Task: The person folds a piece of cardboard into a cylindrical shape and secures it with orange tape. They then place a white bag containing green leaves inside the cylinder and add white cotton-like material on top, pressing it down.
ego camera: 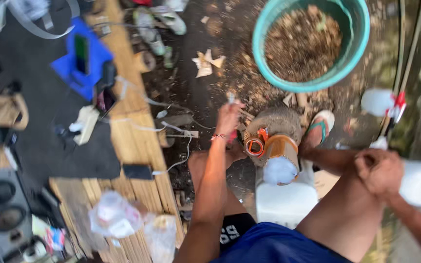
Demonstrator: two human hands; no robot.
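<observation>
Tool point(230, 100): thin, stiff, light; best taken mid-shaft | left hand point(228, 119): clenched round it, beside orange jar point(279, 157) | right hand point(380, 171): fisted on knee, empty.

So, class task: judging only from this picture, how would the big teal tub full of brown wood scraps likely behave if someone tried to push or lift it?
The teal tub looks filled nearly to its rim with brown scraps, so it is probably heavy to lift. Wide and round, it seems unlikely to tip. On the littered dirt ground it would likely drag, not slide; its thin rim may flex.
</observation>
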